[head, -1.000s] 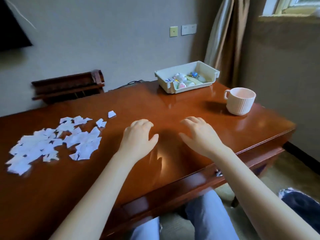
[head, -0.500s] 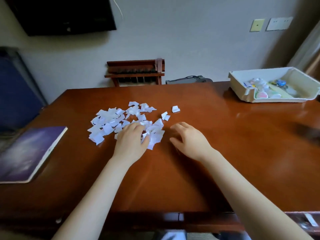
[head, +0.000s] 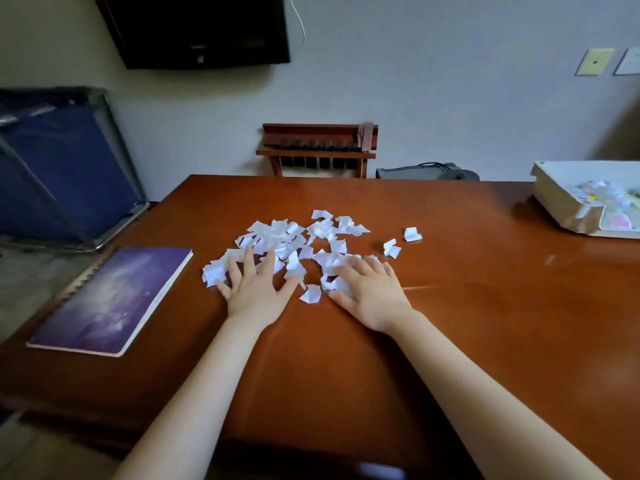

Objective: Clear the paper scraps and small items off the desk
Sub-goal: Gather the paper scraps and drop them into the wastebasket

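One change, right hand (head: 372, 294) now on scraps (head: 277, 233)

No legible text; logo on wall screen (head: 194, 29) too blurred

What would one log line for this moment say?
left hand: spread flat on paper scraps | right hand: resting on same pile | stray scraps: right of pile | notebook: left | tray: far right

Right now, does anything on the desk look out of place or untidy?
Yes. Torn white paper scraps lie scattered over the middle of the desk, partly under the fingers of the left hand and the right hand. A few stray scraps sit apart, to the right of the pile. Nothing looks broken.
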The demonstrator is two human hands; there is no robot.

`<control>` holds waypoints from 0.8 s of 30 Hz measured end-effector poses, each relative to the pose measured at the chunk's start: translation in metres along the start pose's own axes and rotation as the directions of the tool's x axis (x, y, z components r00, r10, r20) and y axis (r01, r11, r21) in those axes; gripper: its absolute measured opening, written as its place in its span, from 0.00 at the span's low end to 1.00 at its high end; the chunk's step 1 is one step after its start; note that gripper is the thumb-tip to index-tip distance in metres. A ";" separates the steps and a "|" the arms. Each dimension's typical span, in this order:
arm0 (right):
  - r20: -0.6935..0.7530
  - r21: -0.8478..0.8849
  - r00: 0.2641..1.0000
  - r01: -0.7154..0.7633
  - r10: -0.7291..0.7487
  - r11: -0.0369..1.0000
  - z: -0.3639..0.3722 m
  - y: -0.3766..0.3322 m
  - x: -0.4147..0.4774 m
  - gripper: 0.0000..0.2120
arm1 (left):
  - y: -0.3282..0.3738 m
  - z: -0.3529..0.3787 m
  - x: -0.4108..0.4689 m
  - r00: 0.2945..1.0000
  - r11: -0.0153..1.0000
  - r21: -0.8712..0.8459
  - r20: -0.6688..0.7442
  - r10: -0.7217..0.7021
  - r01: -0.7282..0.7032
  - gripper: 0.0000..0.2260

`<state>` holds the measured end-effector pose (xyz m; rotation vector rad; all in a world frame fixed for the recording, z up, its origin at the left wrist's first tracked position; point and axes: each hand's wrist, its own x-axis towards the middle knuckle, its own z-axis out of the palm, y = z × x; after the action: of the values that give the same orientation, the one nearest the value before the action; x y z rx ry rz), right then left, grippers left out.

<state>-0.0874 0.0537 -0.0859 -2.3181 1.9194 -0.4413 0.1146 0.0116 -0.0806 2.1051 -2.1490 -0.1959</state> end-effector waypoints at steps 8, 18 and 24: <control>-0.224 0.043 0.974 -0.025 0.034 0.999 0.001 -0.008 0.011 0.09 | 0.007 0.002 0.012 0.956 0.961 -0.074 -0.149 0.253 -0.266 0.14; -0.406 0.284 0.891 -0.087 0.202 0.955 -0.018 0.002 0.001 0.12 | 0.015 -0.014 -0.007 0.953 0.881 -0.388 -0.240 0.187 -0.270 0.15; -0.499 0.429 0.844 0.044 0.196 0.902 -0.047 0.007 -0.016 0.11 | 0.036 -0.037 -0.022 0.922 0.811 -0.480 -0.343 0.178 -0.335 0.15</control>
<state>-0.1098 0.0728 -0.0454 -1.9428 1.8419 -1.4697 0.0862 0.0342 -0.0381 1.4170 -1.8995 -0.3847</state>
